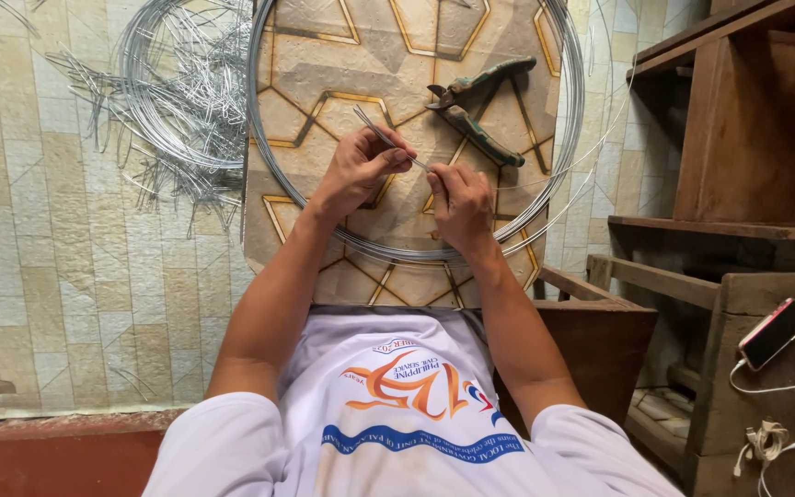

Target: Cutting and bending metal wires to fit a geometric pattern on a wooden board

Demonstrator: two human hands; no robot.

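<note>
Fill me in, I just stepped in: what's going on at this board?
A seated person pinches a short piece of wire between the left hand and right hand over a patterned board. A large wire coil rings the board; pliers lie beside the hands. Cut wire bits litter the floor.

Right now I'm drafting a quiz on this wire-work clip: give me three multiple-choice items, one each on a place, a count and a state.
1. Where do the pliers lie?
A. On the patterned board, inside the wire coil
B. On the wooden shelf
C. On the person's lap

2. How many hands grip the short wire pieces?
A. None
B. One
C. Two

3. How is the phone placed?
A. Flat on the floor
B. Propped on wood, cable attached
C. Held in a hand

Answers: 1 A, they rest on the board within the coil. 2 C, left hand and right hand both pinch them. 3 B, it leans on wood with a white cable.
</note>
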